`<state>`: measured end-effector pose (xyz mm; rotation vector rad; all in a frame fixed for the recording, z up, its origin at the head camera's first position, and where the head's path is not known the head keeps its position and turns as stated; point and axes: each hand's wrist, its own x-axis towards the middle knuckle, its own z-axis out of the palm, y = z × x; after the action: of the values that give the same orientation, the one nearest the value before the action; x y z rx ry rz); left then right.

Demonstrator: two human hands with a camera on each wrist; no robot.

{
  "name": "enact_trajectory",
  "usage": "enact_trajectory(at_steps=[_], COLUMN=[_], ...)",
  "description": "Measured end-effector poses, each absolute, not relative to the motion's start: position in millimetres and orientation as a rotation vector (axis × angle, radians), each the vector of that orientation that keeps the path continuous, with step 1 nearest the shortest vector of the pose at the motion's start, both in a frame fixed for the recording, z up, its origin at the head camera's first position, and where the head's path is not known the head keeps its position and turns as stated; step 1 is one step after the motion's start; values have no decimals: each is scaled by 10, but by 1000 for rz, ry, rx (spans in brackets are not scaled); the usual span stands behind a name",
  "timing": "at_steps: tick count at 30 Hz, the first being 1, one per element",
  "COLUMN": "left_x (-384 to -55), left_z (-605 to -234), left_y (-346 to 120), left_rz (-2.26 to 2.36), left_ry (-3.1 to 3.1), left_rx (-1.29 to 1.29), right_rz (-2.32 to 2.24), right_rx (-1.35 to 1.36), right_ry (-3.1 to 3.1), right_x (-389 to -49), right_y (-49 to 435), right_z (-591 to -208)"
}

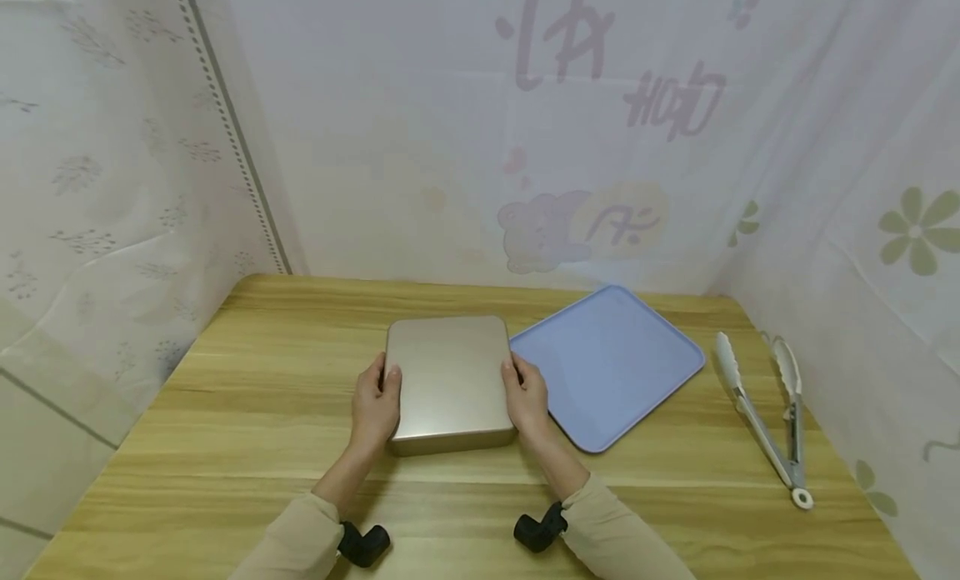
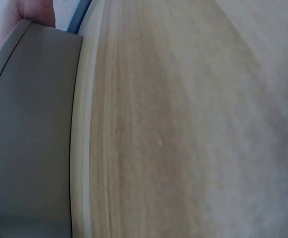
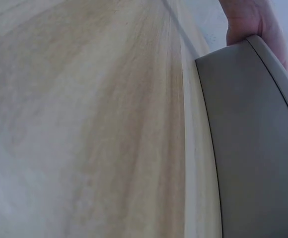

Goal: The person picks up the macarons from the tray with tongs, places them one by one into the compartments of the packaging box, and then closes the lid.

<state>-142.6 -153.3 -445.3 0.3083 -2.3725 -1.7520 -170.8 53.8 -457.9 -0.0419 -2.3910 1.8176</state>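
Observation:
A champagne-coloured metal box [image 1: 450, 376], square with rounded corners, is between both hands in the head view. My left hand [image 1: 375, 407] grips its left side, thumb on the top edge. On the opposite side my right hand [image 1: 528, 397] holds it the same way; the fingers underneath are hidden. A thin seam runs along the front wall of the box [image 2: 32, 124] near its top in the left wrist view, where the right hand [image 2: 38, 10] shows at the far end. The right wrist view has the left hand [image 3: 255, 22] at the box's other end.
A blue rectangular tray [image 1: 611, 367] lies turned at an angle, right beside the box and right hand. Farther right, metal tongs [image 1: 772, 434] with white tips lie spread near the edge of the wooden table [image 1: 262, 413]. Printed curtains [image 1: 390, 147] enclose the back and sides.

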Motion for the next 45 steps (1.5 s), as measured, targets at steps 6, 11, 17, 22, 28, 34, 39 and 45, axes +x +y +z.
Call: enact_trajectory(at_steps=[6,11,17,22,28,34,39,45], left_x=[-1423,-1500,-1773,-1969,-2067,-2092,-2111,-2122], left_z=[-4444,-4401,-4307,-4277,-4286,-4331,-4344,-4374], left_y=[-1571,-1645,-1700,-1704,-1660,-1657,-1651,-1651], left_rz=[-1755,-1830,-1949,-1903,-1831,-1766,-1729,-1683], left_ry=[-2400,-2410,-2362,-2395,-2456,-2506,-2505,-2509], left_rx=[307,294,394,482,539,516,497,480], right_rz=[1838,1929,1951,1887,1835,1736,1673,1608], right_rx=[-60,-34,-95,-83,-67,-69,-44,-33], right_ry=[-2381,-2398,-2395,-2435,-2488,-2514,-2521,-2531], right_x=[-1732,-1820,-2062,-2299,-2453,-2487,-2496,-2504], right_y=[541,598,637,570,523,519,512,502], right_z=[-4586,-4549,-4470,-4430,-4463,-4495,-4500,-4509])
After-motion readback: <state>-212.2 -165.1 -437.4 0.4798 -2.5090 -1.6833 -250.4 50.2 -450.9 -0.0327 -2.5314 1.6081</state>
